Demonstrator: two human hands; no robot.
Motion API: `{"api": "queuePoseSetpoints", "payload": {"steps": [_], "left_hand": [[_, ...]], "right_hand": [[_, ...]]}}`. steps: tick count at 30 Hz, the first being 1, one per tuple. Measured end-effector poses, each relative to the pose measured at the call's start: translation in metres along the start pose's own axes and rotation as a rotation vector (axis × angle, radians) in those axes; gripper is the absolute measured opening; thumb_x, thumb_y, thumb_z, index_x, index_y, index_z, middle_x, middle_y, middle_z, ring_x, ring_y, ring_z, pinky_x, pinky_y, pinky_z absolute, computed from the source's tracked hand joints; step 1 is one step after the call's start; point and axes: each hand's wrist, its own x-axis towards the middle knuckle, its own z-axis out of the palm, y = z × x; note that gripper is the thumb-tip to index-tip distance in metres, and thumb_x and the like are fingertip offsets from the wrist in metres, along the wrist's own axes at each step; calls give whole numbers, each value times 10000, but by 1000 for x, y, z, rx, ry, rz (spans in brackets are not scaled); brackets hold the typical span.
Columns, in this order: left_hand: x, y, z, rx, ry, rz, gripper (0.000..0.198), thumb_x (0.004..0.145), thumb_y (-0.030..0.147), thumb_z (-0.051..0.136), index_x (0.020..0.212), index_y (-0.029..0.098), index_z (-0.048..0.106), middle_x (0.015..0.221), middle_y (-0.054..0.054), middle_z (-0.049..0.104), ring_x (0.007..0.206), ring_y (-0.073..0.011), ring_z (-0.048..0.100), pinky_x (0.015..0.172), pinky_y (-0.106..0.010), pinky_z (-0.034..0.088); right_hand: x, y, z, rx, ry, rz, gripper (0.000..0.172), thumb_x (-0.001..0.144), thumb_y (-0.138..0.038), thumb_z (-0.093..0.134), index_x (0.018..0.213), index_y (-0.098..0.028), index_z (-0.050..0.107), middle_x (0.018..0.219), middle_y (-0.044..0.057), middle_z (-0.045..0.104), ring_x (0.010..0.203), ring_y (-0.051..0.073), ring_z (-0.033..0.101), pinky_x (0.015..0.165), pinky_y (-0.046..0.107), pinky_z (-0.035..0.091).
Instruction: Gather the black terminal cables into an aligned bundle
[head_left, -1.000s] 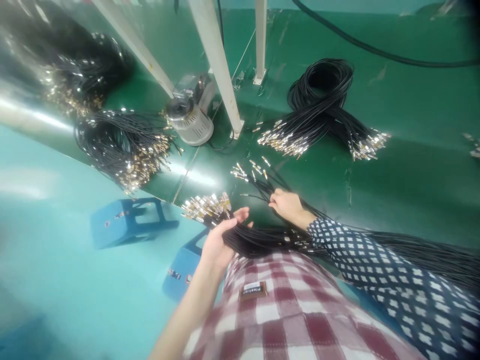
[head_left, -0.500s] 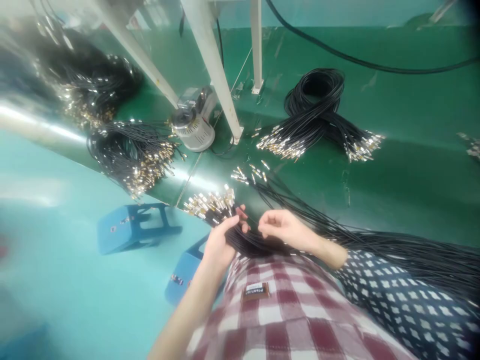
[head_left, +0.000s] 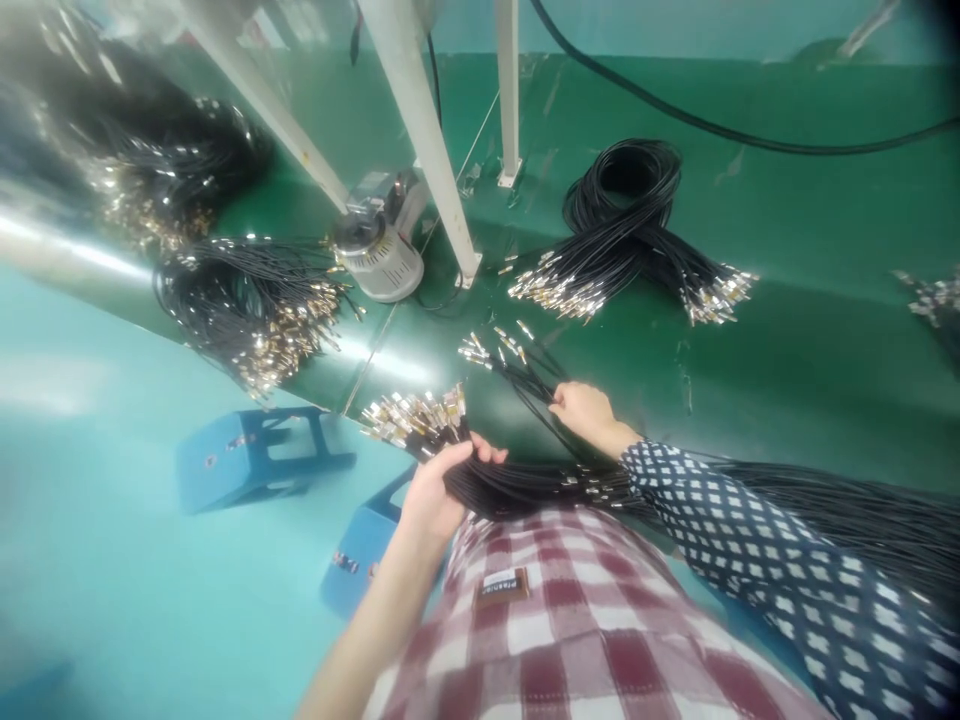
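My left hand [head_left: 446,483] is wrapped round a thick bundle of black cables [head_left: 499,488], close to their metal connector ends [head_left: 420,418], which fan out to the left. The bundle runs right, along the table edge in front of my checkered apron [head_left: 570,600]. My right hand [head_left: 586,412] is closed on a few loose black cables [head_left: 529,378] lying on the green table [head_left: 795,390]. Their silvery tips [head_left: 476,350] point left, beyond my fingers. Further along, these cables pass under my right sleeve and are hidden there.
A crossed coil of black cables [head_left: 626,215] lies at the back. More cable coils [head_left: 255,310] are on the left, near a grey-white round device [head_left: 379,262] and pale metal legs [head_left: 431,140]. Blue stools [head_left: 225,460] stand on the floor at left.
My right hand has moved away from the bundle, up and to the right, and closed on the loose cables. My left hand keeps its hold on the bundle.
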Motion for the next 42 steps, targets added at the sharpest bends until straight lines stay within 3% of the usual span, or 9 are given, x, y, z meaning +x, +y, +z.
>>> {"api": "queuePoseSetpoints", "payload": {"steps": [4, 8, 12, 19, 27, 29, 35, 38, 42], "left_hand": [[2, -1, 1, -20, -8, 9, 85, 707, 179, 663, 645, 126, 637, 603, -11, 523, 641, -155, 537, 864, -365, 462], [4, 0, 1, 17, 2, 5, 92, 713, 152, 658, 634, 120, 625, 588, -9, 504, 617, -136, 503, 828, -329, 459], [7, 1, 6, -20, 38, -5, 102, 707, 151, 675, 632, 123, 611, 576, 6, 479, 599, -127, 495, 770, -304, 470], [4, 1, 15, -41, 116, 34, 149, 689, 139, 691, 831, 107, 662, 563, 14, 484, 578, -127, 497, 671, -278, 465], [1, -1, 17, -20, 92, 47, 120, 659, 120, 718, 758, 106, 652, 548, 5, 502, 569, -127, 504, 633, -262, 457], [-1, -1, 17, -15, 109, 45, 153, 629, 116, 731, 764, 90, 662, 529, 2, 507, 558, -129, 510, 619, -257, 457], [-4, 0, 17, -8, 129, 22, 203, 571, 108, 751, 763, 79, 690, 513, -6, 546, 549, -128, 534, 597, -237, 458], [-3, 0, 15, 5, 140, 24, 182, 558, 111, 751, 727, 76, 690, 509, -8, 552, 538, -119, 529, 588, -225, 455], [-2, -1, 16, 15, 96, 10, 207, 576, 117, 740, 775, 75, 701, 487, 1, 523, 540, -129, 526, 588, -240, 454]], "right_hand": [[-17, 12, -12, 105, -25, -11, 214, 867, -343, 534, 876, -167, 657, 851, 66, 676, 736, 160, 593, 666, 269, 430], [-43, 38, -32, 595, -298, 3, 357, 823, -482, 541, 881, -139, 617, 587, 0, 574, 465, 80, 403, 463, 217, 294], [-73, 51, -39, 863, -442, -15, 400, 755, -514, 655, 869, -139, 573, 528, -27, 538, 456, 64, 339, 466, 215, 228], [-110, 27, -32, 928, -456, -208, 390, 825, -549, 603, 870, -166, 540, 574, -27, 549, 552, 101, 475, 593, 250, 355], [-124, 24, -38, 622, -559, -274, 354, 869, -500, 550, 867, -147, 586, 606, 3, 605, 570, 119, 515, 587, 248, 384], [-123, 13, -41, 539, -489, -312, 337, 871, -478, 549, 831, -150, 618, 688, 23, 638, 606, 124, 529, 581, 245, 378], [-108, -65, -31, 359, 47, -435, 231, 855, -423, 615, 817, -200, 662, 808, -9, 641, 610, 92, 482, 594, 232, 349], [-106, -88, -27, 286, 94, -465, 175, 863, -357, 617, 784, -207, 660, 783, -18, 638, 638, 96, 504, 602, 229, 336], [-119, -72, -31, 176, -15, -419, 103, 836, -300, 627, 794, -211, 656, 765, -23, 648, 639, 107, 533, 586, 232, 328]]}}
